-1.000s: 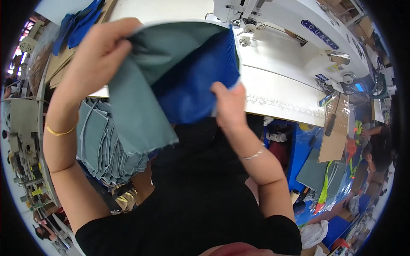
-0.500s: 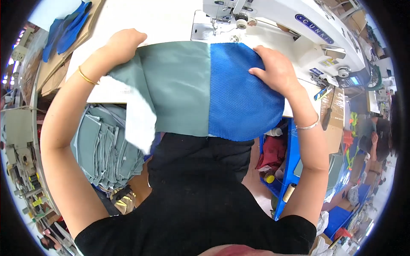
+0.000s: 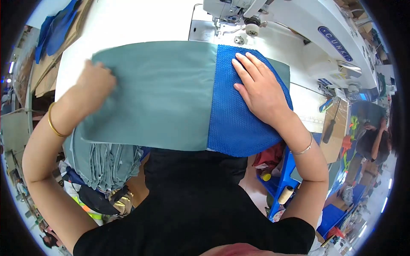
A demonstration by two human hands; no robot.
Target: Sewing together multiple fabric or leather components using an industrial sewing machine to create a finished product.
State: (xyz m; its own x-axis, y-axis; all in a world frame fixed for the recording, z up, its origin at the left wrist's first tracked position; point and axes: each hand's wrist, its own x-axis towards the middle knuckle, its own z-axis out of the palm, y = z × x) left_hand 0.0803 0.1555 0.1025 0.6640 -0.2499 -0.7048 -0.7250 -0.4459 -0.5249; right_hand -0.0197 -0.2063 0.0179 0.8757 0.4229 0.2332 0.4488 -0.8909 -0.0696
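Observation:
A fabric panel lies spread flat on the white sewing table (image 3: 136, 21). Its left part is grey-green cloth (image 3: 158, 94); a blue mesh piece (image 3: 235, 123) is joined along its right side. My left hand (image 3: 96, 83) rests on the panel's left edge, blurred, fingers pressed down. My right hand (image 3: 258, 87) lies flat on the blue mesh, fingers spread and pointing to the sewing machine (image 3: 290, 21) just beyond the panel's far right corner.
A stack of grey-green cloth pieces (image 3: 104, 160) hangs by my left side below the table edge. Blue fabric pieces (image 3: 57, 25) lie at the far left. A blue bin (image 3: 284, 179) with thread spools stands at my right. Another person (image 3: 373, 141) works at the far right.
The panel was held up and folded, then was lowered and spread flat on the table. Both hands moved outward and down onto it.

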